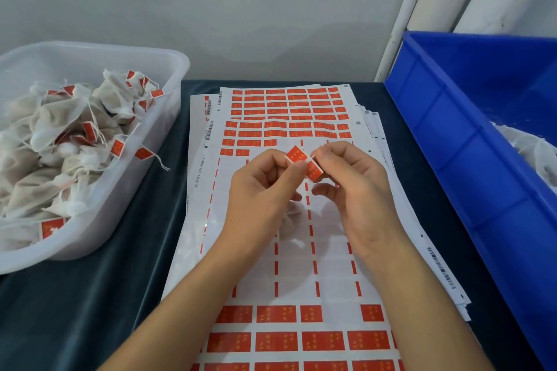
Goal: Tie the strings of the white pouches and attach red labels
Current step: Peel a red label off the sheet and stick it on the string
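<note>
A red label (303,160) is held up over the label sheets (289,250), bent in the middle. My left hand (262,187) pinches its left half and my right hand (352,190) pinches its right half. A white pouch (291,220) hangs below the two hands, mostly hidden by them. The sheet under my hands has many labels peeled off, and rows of red labels are left at its near and far ends.
A clear plastic tub (168,75) at the left holds several white pouches with red labels attached. A blue crate (452,135) at the right holds white pouches (530,153). Everything rests on a dark cloth (90,295) against a grey wall.
</note>
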